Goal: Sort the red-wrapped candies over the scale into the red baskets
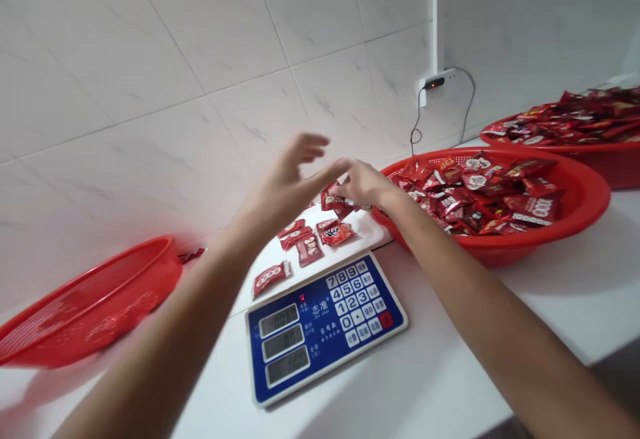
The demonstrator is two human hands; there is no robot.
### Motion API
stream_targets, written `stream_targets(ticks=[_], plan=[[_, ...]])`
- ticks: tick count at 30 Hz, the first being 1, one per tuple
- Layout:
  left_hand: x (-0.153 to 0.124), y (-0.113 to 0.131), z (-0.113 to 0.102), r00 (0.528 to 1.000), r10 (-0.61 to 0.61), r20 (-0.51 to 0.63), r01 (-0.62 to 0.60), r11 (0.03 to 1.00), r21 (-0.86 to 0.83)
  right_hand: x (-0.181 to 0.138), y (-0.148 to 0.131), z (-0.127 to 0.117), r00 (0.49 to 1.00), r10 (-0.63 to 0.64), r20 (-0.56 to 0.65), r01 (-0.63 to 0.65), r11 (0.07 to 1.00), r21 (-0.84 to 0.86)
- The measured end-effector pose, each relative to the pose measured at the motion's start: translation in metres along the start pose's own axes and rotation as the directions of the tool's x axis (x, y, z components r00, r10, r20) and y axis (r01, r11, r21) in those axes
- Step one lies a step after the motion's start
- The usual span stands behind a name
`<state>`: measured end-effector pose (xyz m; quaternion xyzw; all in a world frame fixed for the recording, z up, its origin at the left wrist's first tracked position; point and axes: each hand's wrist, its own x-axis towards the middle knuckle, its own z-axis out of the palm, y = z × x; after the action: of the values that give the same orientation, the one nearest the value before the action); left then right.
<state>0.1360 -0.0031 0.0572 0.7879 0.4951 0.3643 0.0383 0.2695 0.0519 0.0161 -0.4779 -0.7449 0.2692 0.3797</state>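
My right hand [367, 184] is closed on a few small red wrapped snack packets [333, 199], above the right end of the scale's white tray [367, 225]. My left hand [295, 175] hovers above the tray with its thumb apart from its half-curled fingers and nothing seen in it. Its thumb reaches across to my right hand; I cannot tell whether they touch. Several red packets [309, 249] lie spread on the tray. The blue front panel of the digital scale [320, 322] faces me, with number keys and displays too blurred to read surely.
To the right stands a red plastic basket [575, 225] heaped with red packets, with another full red basket [615, 159] behind it. A tilted red basket [100, 292] is at the left. Behind the white table [425, 365], a power strip [434, 83] with cables hangs on the tiled wall.
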Motion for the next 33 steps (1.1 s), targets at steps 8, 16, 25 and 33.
stream_targets(ticks=[8,16,25,33], plan=[[-0.071,-0.113,-0.008,0.843,-0.391,0.368,0.271,0.902,0.337,-0.004,-0.008,0.003,0.997,0.011,0.076,0.005,0.980,-0.199],[-0.037,-0.104,0.027,0.851,-0.195,0.487,0.108,0.974,0.200,-0.009,-0.007,0.007,0.983,0.059,0.174,0.000,0.946,-0.324],[-0.038,-0.084,0.030,0.856,-0.158,0.493,0.092,0.984,0.155,-0.007,-0.003,-0.006,0.984,0.083,0.156,-0.032,0.953,-0.302],[-0.037,-0.094,-0.010,0.855,-0.176,0.488,0.125,0.983,0.136,-0.009,-0.002,-0.017,0.990,0.054,0.127,-0.025,0.975,-0.220]])
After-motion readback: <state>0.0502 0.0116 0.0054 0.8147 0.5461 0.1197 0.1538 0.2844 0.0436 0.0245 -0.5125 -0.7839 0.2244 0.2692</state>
